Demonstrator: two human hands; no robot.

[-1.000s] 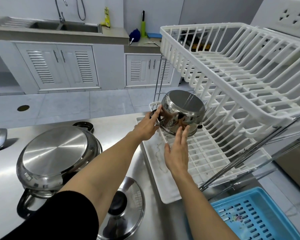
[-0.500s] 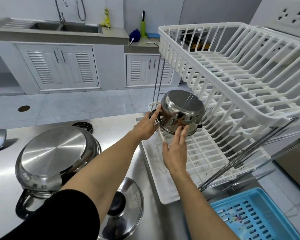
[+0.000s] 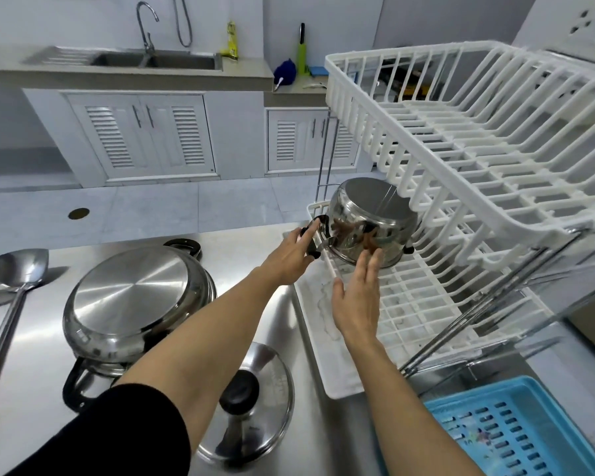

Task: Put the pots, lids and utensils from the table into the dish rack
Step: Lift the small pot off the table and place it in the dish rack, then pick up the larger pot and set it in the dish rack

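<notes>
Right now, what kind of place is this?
Most likely a home or small kitchen: a steel sink with a tap on the back counter, louvred cabinets under it, and a two-tier dish rack on a steel table with pots and a lid.

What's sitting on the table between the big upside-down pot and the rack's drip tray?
Head view: only the left forearm crosses above it; the steel table there is bare.
</notes>
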